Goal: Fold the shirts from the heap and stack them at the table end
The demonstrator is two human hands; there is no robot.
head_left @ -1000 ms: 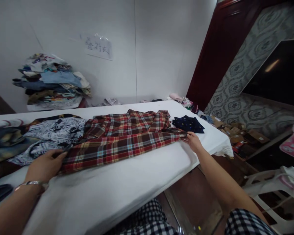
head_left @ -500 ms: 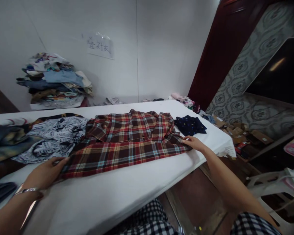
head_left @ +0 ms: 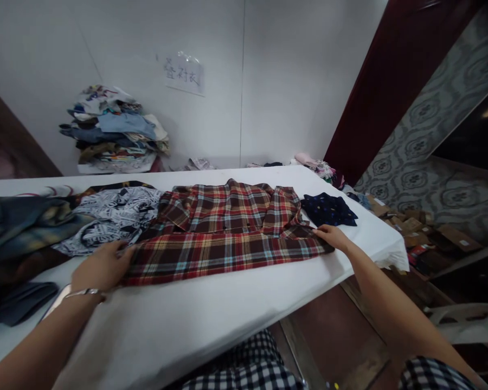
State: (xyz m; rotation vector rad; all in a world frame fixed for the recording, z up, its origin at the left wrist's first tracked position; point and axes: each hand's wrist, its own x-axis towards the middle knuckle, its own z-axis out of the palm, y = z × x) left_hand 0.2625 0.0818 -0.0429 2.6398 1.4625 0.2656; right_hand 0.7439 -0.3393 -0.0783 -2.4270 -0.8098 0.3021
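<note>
While a red plaid shirt (head_left: 223, 233) lies spread flat on the white table (head_left: 211, 319), the left hand (head_left: 101, 268) pinches its near-left edge and the right hand (head_left: 331, 236) pinches the opposite end. A black-and-white printed garment (head_left: 114, 214) sits just beyond the left hand; a navy dotted cloth (head_left: 329, 208) lies just beyond the right.

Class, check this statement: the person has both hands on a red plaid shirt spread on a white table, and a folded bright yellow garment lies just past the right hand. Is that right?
Not quite. The garment just past the right hand is dark navy with small coloured dots, not bright yellow, as the head view shows. The rest holds: the left hand and the right hand both rest on the red plaid shirt, spread on the white table.
</note>
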